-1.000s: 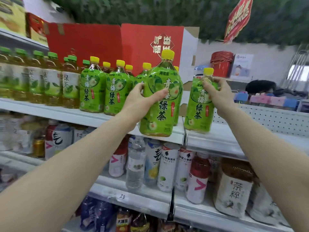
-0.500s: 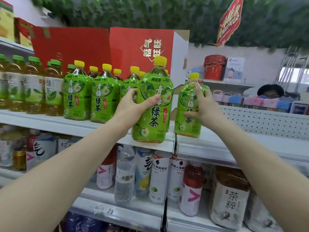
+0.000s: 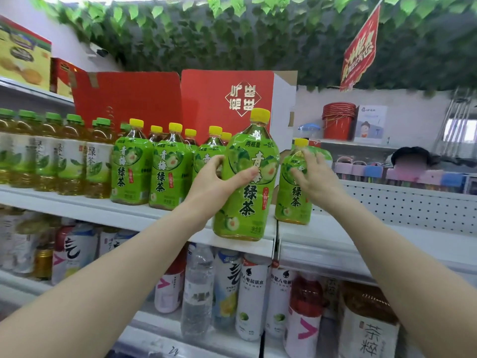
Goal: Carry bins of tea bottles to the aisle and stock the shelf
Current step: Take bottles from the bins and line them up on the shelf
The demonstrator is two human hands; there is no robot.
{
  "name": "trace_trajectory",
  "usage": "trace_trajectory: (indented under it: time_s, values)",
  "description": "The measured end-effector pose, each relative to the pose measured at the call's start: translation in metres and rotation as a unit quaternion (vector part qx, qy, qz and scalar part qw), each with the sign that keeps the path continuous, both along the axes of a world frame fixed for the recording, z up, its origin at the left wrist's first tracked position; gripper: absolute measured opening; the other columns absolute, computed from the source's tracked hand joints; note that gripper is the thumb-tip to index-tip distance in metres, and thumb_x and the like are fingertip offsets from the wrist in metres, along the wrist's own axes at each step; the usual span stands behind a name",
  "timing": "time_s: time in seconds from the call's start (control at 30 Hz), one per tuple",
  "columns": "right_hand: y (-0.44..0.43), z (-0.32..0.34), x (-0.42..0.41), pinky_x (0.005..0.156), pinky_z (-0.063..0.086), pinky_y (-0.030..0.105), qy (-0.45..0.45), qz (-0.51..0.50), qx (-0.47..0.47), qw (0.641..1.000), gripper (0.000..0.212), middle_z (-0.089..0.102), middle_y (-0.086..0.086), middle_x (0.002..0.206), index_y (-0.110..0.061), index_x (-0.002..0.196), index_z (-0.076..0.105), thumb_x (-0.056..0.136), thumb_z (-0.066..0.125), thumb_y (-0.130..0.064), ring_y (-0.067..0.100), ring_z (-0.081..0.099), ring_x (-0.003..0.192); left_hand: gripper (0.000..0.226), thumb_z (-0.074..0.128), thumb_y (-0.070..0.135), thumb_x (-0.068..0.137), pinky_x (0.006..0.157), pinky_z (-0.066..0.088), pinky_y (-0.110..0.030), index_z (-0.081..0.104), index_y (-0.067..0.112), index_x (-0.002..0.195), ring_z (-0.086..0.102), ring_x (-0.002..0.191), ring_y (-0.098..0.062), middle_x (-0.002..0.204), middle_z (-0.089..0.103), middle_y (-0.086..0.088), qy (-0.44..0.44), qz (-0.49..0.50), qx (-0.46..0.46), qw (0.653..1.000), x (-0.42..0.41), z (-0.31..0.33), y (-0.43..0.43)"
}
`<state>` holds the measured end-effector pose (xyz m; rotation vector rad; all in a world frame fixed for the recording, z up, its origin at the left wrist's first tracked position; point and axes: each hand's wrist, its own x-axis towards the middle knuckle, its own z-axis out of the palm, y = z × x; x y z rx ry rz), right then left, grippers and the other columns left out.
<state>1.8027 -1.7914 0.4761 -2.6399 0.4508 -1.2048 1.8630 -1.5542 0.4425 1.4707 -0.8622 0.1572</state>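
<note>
Head view: our left hand point(image 3: 214, 180) wraps fingers and thumb around a tea bottle point(image 3: 247, 202) standing upright at the front edge of the shelf point(image 3: 129, 215). At its 3 o'clock, our right hand point(image 3: 316, 177) lays spread, nearly straight fingers against a second bottle point(image 3: 293, 202), also upright on the shelf. A row of matching bottles point(image 3: 169, 171) stands at 9 o'clock.

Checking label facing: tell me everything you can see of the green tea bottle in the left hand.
The large green tea bottle is clear plastic, amber tea showing at neck and base, with a yellow cap and a green wrap printed with plums and Chinese characters, facing out. It is upright at the front of the white shelf. The left hand grips its side, thumb across the label.
</note>
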Motion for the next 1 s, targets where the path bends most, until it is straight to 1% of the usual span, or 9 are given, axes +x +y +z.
trace_trajectory:
  time_s: [0.13,0.27,0.33,0.4,0.47,0.6,0.7,0.83,1.0]
  values:
    - [0.057,0.015,-0.03,0.106,0.044,0.05,-0.098,0.262,0.239,0.93,0.07,0.054,-0.004,0.139,-0.027,0.143,0.042,0.09,0.044,-0.072,0.022,0.057,0.122,0.088,0.076,0.069,0.057,0.092,0.053,-0.038,0.051,0.023,0.128,0.061,0.103,-0.01,0.113,0.063,0.009,-0.029,-0.011,0.005,1.0,-0.012,0.008,-0.015]
    - [0.076,0.019,-0.034,0.1,0.05,0.052,-0.171,0.261,0.326,0.892,0.111,0.059,0.001,0.135,-0.027,0.141,0.044,0.053,0.066,-0.091,0.024,0.06,0.12,0.052,0.079,0.058,0.071,0.082,0.058,-0.032,0.06,0.031,0.111,0.069,0.09,-0.006,0.1,0.07,0.013,-0.056,-0.045,0.004,0.997,-0.021,0.021,-0.038]
    - [0.075,0.026,-0.041,0.096,0.053,0.05,-0.207,0.25,0.318,0.891,0.105,0.063,0.002,0.129,-0.024,0.136,0.047,0.056,0.069,-0.087,0.022,0.064,0.114,0.046,0.073,0.06,0.078,0.077,0.05,-0.019,0.056,0.035,0.113,0.061,0.09,0.004,0.103,0.065,0.019,-0.097,-0.049,0.043,0.993,-0.023,0.029,-0.045]
    - [0.068,0.034,-0.048,0.089,0.058,0.048,-0.225,0.25,0.294,0.895,0.08,0.069,0.003,0.116,-0.021,0.126,0.052,0.069,0.07,-0.075,0.019,0.07,0.102,0.063,0.066,0.067,0.078,0.08,0.045,-0.016,0.054,0.032,0.129,0.056,0.097,0.007,0.113,0.062,0.017,-0.166,-0.03,0.096,0.981,-0.023,0.04,-0.045]
    - [0.056,0.041,-0.048,0.086,0.059,0.048,-0.236,0.24,0.279,0.899,0.077,0.071,0.004,0.109,-0.022,0.119,0.055,0.067,0.072,-0.075,0.021,0.073,0.096,0.082,0.06,0.074,0.077,0.094,0.046,-0.026,0.049,0.026,0.142,0.058,0.109,-0.004,0.125,0.063,0.01,-0.232,0.022,0.115,0.966,-0.015,0.049,-0.041]
    - [0.035,0.039,-0.041,0.089,0.056,0.05,-0.239,0.176,0.256,0.92,0.085,0.07,0.002,0.107,-0.029,0.111,0.056,0.052,0.071,-0.088,0.023,0.07,0.097,0.069,0.054,0.062,0.091,0.109,0.039,-0.04,0.045,0.023,0.147,0.048,0.13,-0.02,0.14,0.055,-0.002,-0.349,0.167,0.159,0.908,0.012,0.047,-0.034]
    - [0.022,0.024,-0.03,0.094,0.053,0.052,-0.22,0.142,0.253,0.931,0.086,0.067,0.001,0.114,-0.033,0.113,0.055,0.051,0.068,-0.091,0.024,0.066,0.104,0.067,0.064,0.044,0.092,0.115,0.033,-0.044,0.037,0.026,0.151,0.032,0.142,-0.024,0.153,0.039,-0.003,-0.373,0.2,0.224,0.878,0.023,0.032,-0.033]
    - [0.01,0.004,-0.008,0.103,0.046,0.052,-0.205,0.112,0.265,0.935,0.096,0.055,0.005,0.132,-0.031,0.127,0.05,0.054,0.061,-0.093,0.024,0.056,0.119,0.076,0.074,0.029,0.087,0.111,0.04,-0.044,0.035,0.03,0.152,0.027,0.145,-0.022,0.157,0.033,0.0,-0.389,0.232,0.276,0.848,0.031,0.013,-0.035]
    - [0.008,-0.004,0.005,0.109,0.039,0.047,-0.179,0.088,0.244,0.949,0.079,0.049,0.006,0.141,-0.022,0.14,0.042,0.081,0.058,-0.072,0.026,0.047,0.129,0.081,0.077,0.026,0.084,0.107,0.042,-0.041,0.033,0.03,0.151,0.023,0.148,-0.024,0.161,0.024,-0.002,-0.398,0.25,0.295,0.831,0.039,0.003,-0.038]
